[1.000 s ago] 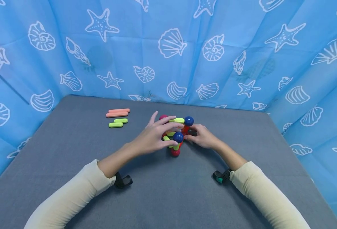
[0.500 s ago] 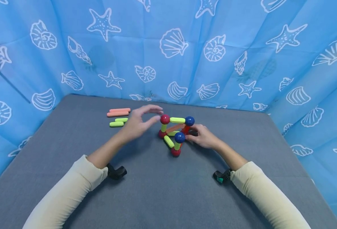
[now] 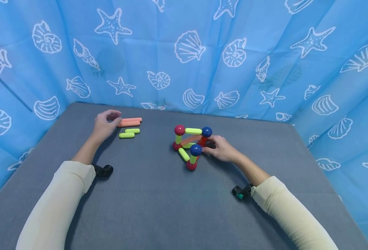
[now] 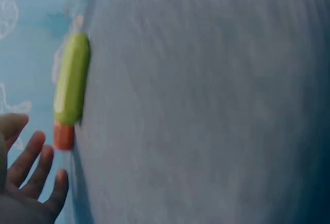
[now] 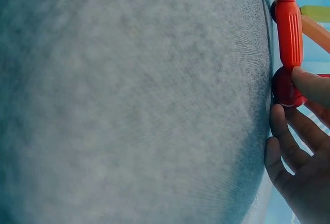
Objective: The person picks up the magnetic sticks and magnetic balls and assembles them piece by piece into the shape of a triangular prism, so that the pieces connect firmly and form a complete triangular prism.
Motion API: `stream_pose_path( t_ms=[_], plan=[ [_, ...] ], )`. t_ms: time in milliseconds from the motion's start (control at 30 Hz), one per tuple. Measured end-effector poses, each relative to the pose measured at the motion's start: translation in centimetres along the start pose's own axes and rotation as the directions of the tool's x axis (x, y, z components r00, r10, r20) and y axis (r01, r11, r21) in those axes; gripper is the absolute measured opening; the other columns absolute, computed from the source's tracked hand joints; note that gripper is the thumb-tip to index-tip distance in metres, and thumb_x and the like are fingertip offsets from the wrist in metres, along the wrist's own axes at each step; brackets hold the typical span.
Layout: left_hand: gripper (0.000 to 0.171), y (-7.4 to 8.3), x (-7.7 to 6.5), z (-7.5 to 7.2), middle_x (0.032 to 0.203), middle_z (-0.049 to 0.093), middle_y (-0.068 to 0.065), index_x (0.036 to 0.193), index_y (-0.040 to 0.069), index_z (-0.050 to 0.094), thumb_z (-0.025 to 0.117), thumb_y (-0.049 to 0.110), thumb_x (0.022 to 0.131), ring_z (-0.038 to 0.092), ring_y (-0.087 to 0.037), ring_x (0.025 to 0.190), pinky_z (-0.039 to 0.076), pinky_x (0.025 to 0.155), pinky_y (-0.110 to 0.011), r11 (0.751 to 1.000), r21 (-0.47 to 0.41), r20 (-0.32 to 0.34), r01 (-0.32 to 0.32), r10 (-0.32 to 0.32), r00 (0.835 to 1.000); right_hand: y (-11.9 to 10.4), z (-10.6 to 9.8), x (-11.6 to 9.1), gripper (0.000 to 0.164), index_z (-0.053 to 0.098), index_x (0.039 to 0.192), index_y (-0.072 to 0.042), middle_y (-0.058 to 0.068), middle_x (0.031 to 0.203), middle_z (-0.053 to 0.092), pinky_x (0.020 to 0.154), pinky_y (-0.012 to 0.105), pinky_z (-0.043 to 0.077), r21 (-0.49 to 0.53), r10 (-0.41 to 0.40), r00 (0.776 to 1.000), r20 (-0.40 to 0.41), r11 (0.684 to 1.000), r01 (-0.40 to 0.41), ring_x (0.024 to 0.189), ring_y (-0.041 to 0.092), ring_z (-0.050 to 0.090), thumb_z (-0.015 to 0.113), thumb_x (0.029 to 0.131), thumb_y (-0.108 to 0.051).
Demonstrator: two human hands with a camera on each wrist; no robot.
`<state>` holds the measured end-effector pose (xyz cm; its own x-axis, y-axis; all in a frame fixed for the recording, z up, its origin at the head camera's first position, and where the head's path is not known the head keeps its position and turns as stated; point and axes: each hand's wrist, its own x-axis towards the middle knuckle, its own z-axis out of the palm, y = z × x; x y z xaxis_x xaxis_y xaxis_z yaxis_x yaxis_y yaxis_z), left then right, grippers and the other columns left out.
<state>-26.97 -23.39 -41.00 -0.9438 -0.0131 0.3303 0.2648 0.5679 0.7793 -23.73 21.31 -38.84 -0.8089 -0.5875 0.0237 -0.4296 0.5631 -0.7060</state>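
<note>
A frame of magnetic building sticks and balls (image 3: pixel 184 154) stands on the grey table. Red balls (image 3: pixel 191 165) form its lower corners, and two blue balls (image 3: pixel 196 150) and a red one sit higher. Short green sticks (image 3: pixel 194 131), a salmon stick (image 3: pixel 191 139) and red sticks (image 5: pixel 290 33) link them. With thumb and fingers my right hand (image 3: pixel 221 149) holds a red ball (image 5: pixel 285 87) at the frame's lower right corner. Over at the left, my left hand (image 3: pixel 105 123) hovers with loosely bent, spread fingers, thumb tip close to the ends of two loose salmon sticks (image 3: pixel 129 124).
Two loose green sticks (image 3: pixel 126 135) lie just in front of the salmon ones. A blue curtain (image 3: pixel 159 62) with white shell prints rises along the table's back and sides. Both wrists carry black camera mounts (image 3: pixel 104 171).
My left hand has let go of the frame's top and swung left to the loose salmon sticks. My right hand stays in place at the frame.
</note>
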Motion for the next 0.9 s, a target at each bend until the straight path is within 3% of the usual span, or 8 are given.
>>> stream_pose_path(
  t_ms=[100, 267, 400, 467, 567, 733, 900],
  plan=[
    [0.032, -0.9, -0.2, -0.6, 0.116, 0.064, -0.025, 0.124, -0.006, 0.06, 0.063, 0.013, 0.098, 0.06, -0.036, 0.107, 0.047, 0.09, -0.048, 0.999, 0.036, 0.059, 0.024, -0.026, 0.998, 0.1, 0.0, 0.0, 0.039, 0.06, 0.128, 0.003, 0.019, 0.122, 0.066, 0.1, 0.054, 0.046, 0.009, -0.011, 1.0, -0.003, 1.0, 0.011, 0.115, 0.036, 0.062, 0.068, 0.093, -0.011],
    [0.033, -1.0, -0.2, -1.1, 0.119, 0.062, -0.025, 0.123, -0.005, 0.06, 0.068, 0.008, 0.094, 0.058, -0.038, 0.11, 0.045, 0.094, -0.054, 0.992, 0.108, 0.161, 0.066, -0.083, 0.983, 0.0, 0.1, 0.0, 0.038, 0.06, 0.128, 0.003, 0.019, 0.122, 0.066, 0.1, 0.053, 0.046, 0.014, -0.022, 1.0, -0.006, 1.0, 0.022, 0.114, 0.036, 0.062, 0.068, 0.093, -0.01],
    [0.033, -0.7, 0.0, -1.2, 0.118, 0.063, -0.026, 0.125, -0.005, 0.059, 0.066, 0.006, 0.095, 0.057, -0.038, 0.109, 0.045, 0.093, -0.053, 0.991, 0.117, 0.171, 0.067, -0.086, 0.982, 0.0, 0.2, 0.1, 0.038, 0.06, 0.128, 0.003, 0.019, 0.122, 0.066, 0.1, 0.053, 0.046, 0.008, -0.017, 1.0, -0.003, 1.0, 0.017, 0.114, 0.035, 0.062, 0.068, 0.094, -0.01],
    [0.037, -0.3, 0.0, -1.1, 0.118, 0.063, -0.025, 0.13, -0.004, 0.057, 0.065, 0.009, 0.096, 0.058, -0.037, 0.109, 0.047, 0.09, -0.049, 0.995, 0.071, 0.148, 0.076, -0.086, 0.985, 0.0, 0.2, 0.1, 0.037, 0.06, 0.128, 0.003, 0.019, 0.122, 0.066, 0.1, 0.053, 0.046, 0.008, -0.012, 1.0, -0.006, 1.0, 0.012, 0.114, 0.035, 0.062, 0.068, 0.094, -0.01],
    [0.044, 0.8, 0.3, -1.1, 0.124, 0.061, -0.023, 0.137, 0.0, 0.052, 0.063, 0.018, 0.099, 0.058, -0.032, 0.114, 0.049, 0.089, -0.041, 0.992, -0.067, 0.131, 0.109, -0.099, 0.986, 0.1, 0.1, 0.0, 0.037, 0.06, 0.128, 0.003, 0.019, 0.122, 0.066, 0.1, 0.053, 0.046, 0.011, -0.01, 1.0, -0.012, 1.0, 0.01, 0.114, 0.036, 0.062, 0.068, 0.094, -0.01],
    [0.048, 3.2, 0.4, -0.5, 0.129, 0.06, -0.02, 0.138, 0.006, 0.051, 0.064, 0.027, 0.098, 0.061, -0.012, 0.109, 0.053, 0.091, -0.035, 0.945, -0.288, 0.193, 0.157, -0.104, 0.976, 0.2, 0.0, 0.0, 0.039, 0.059, 0.129, 0.003, 0.02, 0.123, 0.065, 0.1, 0.054, 0.045, 0.019, -0.005, 1.0, -0.009, 1.0, 0.005, 0.115, 0.036, 0.062, 0.068, 0.093, -0.01],
    [0.041, 5.5, -0.2, 0.8, 0.123, 0.062, -0.018, 0.131, 0.005, 0.057, 0.069, 0.021, 0.095, 0.066, -0.009, 0.101, 0.056, 0.085, -0.034, 0.912, -0.395, 0.207, 0.11, -0.028, 0.978, 0.4, 0.0, -0.1, 0.04, 0.059, 0.13, 0.002, 0.019, 0.124, 0.065, 0.101, 0.054, 0.045, 0.022, -0.002, 1.0, -0.005, 1.0, 0.002, 0.116, 0.036, 0.061, 0.068, 0.093, -0.011]
  ],
)
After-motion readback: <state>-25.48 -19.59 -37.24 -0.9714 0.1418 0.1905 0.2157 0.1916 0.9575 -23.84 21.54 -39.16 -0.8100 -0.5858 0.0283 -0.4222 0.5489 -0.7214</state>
